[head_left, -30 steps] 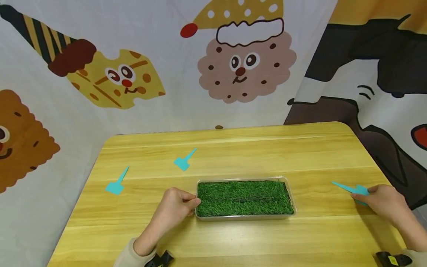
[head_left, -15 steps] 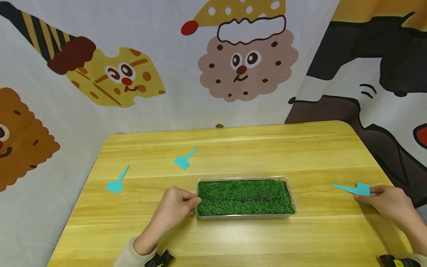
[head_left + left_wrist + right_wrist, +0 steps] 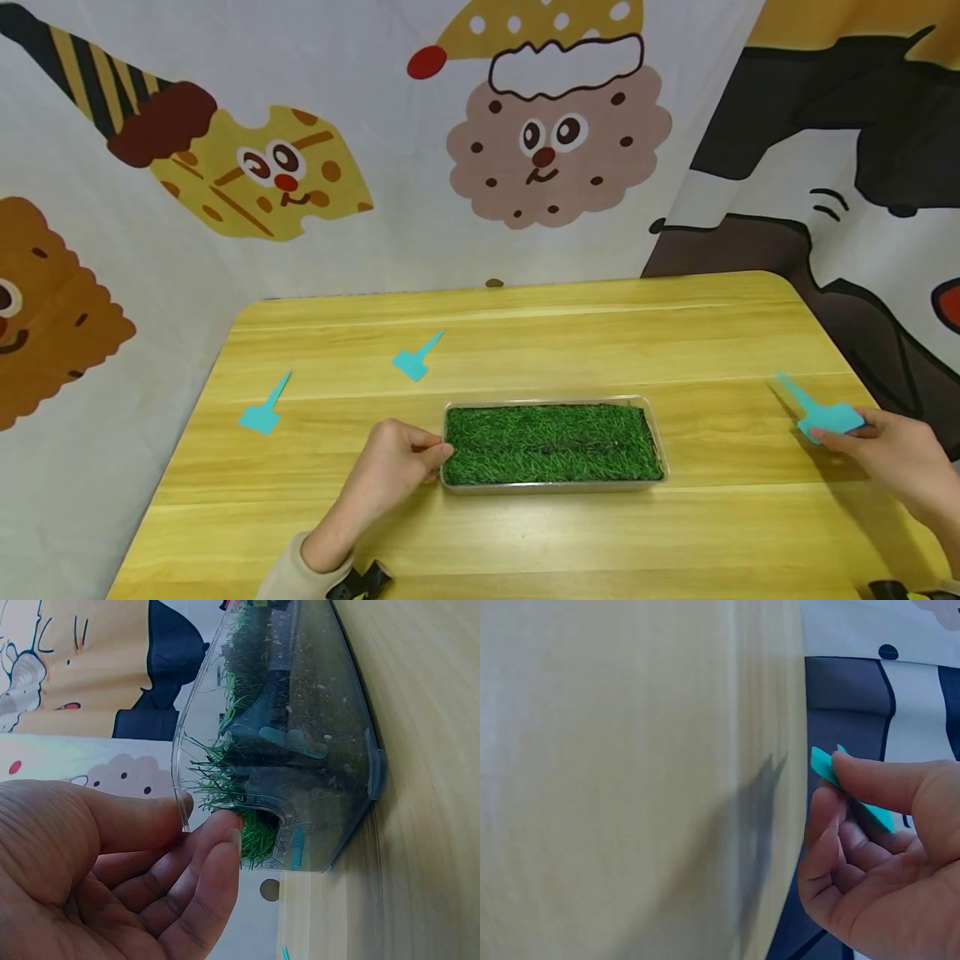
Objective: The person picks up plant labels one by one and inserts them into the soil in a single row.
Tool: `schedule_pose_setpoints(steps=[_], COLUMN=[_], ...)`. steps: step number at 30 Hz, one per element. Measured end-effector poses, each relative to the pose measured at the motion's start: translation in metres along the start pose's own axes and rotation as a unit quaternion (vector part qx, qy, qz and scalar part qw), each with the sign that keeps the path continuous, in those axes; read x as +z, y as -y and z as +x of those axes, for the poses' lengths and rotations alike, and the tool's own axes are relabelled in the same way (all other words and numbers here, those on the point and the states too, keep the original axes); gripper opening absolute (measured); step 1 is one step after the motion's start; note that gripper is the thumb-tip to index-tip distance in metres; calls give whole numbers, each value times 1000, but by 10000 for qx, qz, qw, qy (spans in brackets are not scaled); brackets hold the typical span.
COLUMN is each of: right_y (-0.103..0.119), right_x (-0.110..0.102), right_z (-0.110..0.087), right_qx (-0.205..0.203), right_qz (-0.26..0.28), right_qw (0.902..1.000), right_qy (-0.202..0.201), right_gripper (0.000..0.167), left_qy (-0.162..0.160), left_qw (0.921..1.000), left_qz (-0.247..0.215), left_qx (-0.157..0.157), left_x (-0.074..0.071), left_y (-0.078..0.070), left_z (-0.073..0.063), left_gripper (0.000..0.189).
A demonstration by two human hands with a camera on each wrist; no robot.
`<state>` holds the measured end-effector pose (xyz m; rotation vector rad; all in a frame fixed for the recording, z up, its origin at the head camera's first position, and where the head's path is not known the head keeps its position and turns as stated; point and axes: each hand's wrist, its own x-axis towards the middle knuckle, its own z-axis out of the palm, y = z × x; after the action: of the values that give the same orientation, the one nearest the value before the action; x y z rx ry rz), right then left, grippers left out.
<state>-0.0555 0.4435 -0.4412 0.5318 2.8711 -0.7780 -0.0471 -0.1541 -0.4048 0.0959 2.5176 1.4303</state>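
A clear plastic box stands on the table with green artificial turf inside it. My left hand pinches the rim at the box's left end; in the left wrist view, its thumb and fingers close on the transparent wall. Over at the right, my right hand pinches a turquoise T-shaped plant label by its broad head, with the thin stem pointing up and left. From the right wrist view, this label is held off the tabletop and partly hidden by the thumb.
Two more turquoise plant labels lie flat on the wooden table: one label behind the box, another label at the far left. A cartoon-printed cloth hangs right behind the table's back edge.
The label in my right hand has come up off the table, and its stem has turned from pointing left to pointing up-left. That hand has shifted slightly right. My left hand stays still.
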Motion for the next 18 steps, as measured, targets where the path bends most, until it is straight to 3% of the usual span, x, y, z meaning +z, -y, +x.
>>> schedule_pose_setpoints(steps=[10, 18], right_y=[24, 33], right_x=[-10, -7], right_z=[-9, -17], right_qx=[57, -557], right_qz=[624, 913], right_qw=[9970, 9891], right_qy=[-447, -1014], right_gripper=[43, 19], left_qy=[-12, -7], left_qw=[10000, 10000], left_qz=[-15, -26], left_qx=[35, 52], left_x=[1, 1], left_y=[1, 1], left_z=[0, 0], left_gripper=[8, 7])
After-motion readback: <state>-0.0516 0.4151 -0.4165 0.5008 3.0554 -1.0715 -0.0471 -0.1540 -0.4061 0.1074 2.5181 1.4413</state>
